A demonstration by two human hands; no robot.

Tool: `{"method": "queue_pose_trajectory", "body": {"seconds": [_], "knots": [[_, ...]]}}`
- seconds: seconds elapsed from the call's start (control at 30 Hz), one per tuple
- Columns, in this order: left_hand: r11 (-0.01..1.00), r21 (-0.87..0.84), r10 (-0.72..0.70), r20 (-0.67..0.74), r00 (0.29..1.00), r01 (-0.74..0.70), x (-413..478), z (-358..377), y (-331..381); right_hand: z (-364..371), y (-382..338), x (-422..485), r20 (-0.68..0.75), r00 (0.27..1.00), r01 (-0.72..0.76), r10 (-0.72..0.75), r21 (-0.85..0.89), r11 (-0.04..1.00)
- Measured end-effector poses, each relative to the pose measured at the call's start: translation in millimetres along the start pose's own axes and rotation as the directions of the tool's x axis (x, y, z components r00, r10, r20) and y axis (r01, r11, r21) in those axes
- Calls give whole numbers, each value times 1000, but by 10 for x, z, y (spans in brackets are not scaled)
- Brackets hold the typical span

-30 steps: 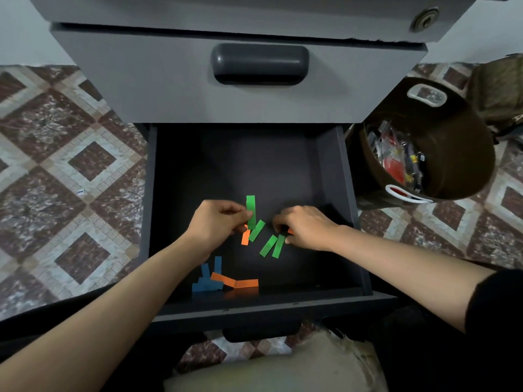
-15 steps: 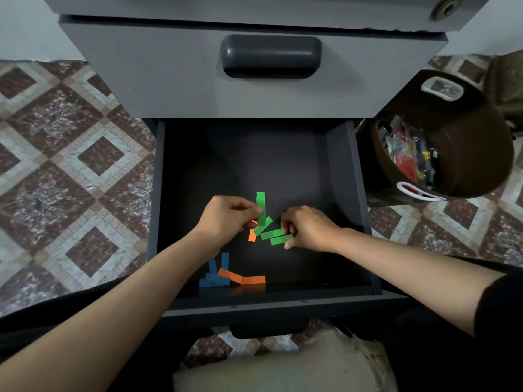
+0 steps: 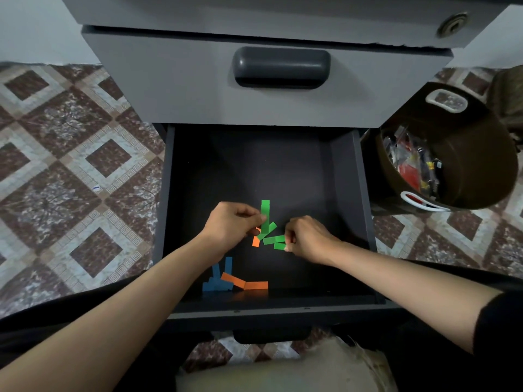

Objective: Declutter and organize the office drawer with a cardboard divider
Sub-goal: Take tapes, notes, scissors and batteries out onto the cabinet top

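We see soft, even indoor light, with the drawer (image 3: 254, 171) interior dark and faintly shadowed. Straight lines bow toward our frame's edges; the middle looks sharp.

One open drawer (image 3: 364, 222) held four green strips (image 3: 265, 212), at least three orange strips (image 3: 256, 285) and several blue strips (image 3: 216, 284) that overlapped too much to count.

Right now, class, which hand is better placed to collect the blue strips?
Left, probably: the blue strips lie near the left hand, beside its wrist; the right hand sits farther across.
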State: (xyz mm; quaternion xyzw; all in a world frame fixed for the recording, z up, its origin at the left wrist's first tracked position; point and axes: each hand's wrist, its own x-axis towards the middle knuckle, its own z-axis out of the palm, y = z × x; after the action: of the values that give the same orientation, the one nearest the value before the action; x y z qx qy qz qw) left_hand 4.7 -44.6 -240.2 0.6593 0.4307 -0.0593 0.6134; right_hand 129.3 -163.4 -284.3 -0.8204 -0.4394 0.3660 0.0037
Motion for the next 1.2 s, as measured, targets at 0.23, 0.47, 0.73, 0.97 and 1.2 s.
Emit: {"method": "queue_pose_trajectory", "body": {"seconds": [0.23,0.47,0.73,0.97,1.2], "knots": [[971,-135,-193,33,981,196,-23,22,-49,-219,8,-70,-30,990,-95,138,580,809],[974,-125,-188,4,982,187,-17,27,-57,-330,-192,-107,162,983,-182,84,856,484],[978,-105,-181,-28,983,177,16,44,-95,-334,-237,-87,150,984,-178,96,868,463],[981,-82,-179,-18,984,177,33,14,-95,-373,-213,-38,108,992,-125,63,848,516],[977,-12,-212,-88,973,211,88,-49,-184,-109,-78,14,-100,989,103,-108,-53,993]]}}
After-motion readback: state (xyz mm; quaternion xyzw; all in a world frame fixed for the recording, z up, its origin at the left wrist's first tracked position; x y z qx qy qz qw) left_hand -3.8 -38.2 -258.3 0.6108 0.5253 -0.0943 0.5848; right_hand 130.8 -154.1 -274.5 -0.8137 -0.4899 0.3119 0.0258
